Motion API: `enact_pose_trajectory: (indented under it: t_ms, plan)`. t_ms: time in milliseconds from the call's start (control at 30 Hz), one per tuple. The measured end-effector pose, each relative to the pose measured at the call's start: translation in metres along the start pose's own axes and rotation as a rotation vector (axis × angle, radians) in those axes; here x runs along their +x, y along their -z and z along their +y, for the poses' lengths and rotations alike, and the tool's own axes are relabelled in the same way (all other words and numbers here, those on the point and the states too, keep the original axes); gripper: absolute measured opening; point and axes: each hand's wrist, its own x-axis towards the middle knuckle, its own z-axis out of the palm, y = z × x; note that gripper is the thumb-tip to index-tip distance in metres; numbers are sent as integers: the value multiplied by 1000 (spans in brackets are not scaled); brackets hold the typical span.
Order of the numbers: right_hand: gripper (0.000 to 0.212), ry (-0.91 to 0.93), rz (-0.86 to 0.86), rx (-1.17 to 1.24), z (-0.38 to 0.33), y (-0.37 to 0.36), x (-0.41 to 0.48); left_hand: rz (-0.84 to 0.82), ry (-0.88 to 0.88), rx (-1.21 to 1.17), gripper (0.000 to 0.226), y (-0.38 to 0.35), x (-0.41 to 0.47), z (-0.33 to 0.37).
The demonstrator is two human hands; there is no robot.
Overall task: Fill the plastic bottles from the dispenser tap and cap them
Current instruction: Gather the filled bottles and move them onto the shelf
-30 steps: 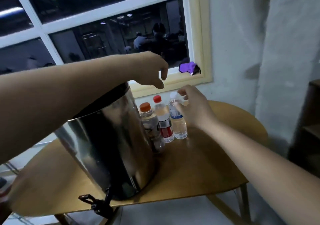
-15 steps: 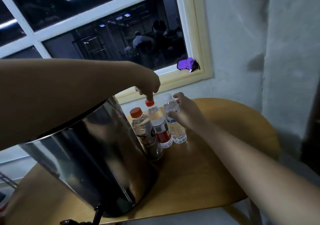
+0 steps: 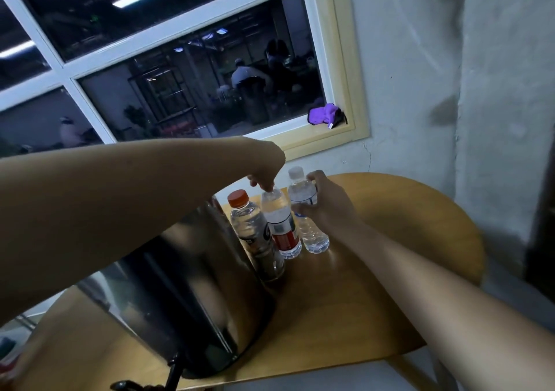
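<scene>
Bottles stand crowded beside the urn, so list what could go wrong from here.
The left hand pinches the top of the red-label bottle while the right hand grips the white-capped bottle; lifting either could topple the orange-capped bottle close beside them.
The tap sits at the table edge, so drips may miss the table.

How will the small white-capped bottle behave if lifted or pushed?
The small clear ribbed plastic bottle with a white cap looks thin-walled, so it probably flexes under the gripping right hand. Seemingly full, it is likely heavy for its size. Tall on a narrow base, it may tip if pushed.
</scene>
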Motion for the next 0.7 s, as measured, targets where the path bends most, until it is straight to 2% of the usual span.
enact_pose_trajectory:
  t_ms: [133, 300, 400, 700]
  plan:
    - [74, -1, 27, 17, -1, 13, -17, 52, -77, 27, 34, 11, -11, 7]
    - [69, -16, 113, 33, -2, 42, -49, 178, -113, -112, 33, 29, -46, 10]
    - [74, -27, 152, 26, -11, 68, -71, 273, -136, -186, 27, 44, -76, 7]
    - [66, 120, 180, 0, -104, 153, -140, 574, -183, -444, 12, 79, -212, -9]
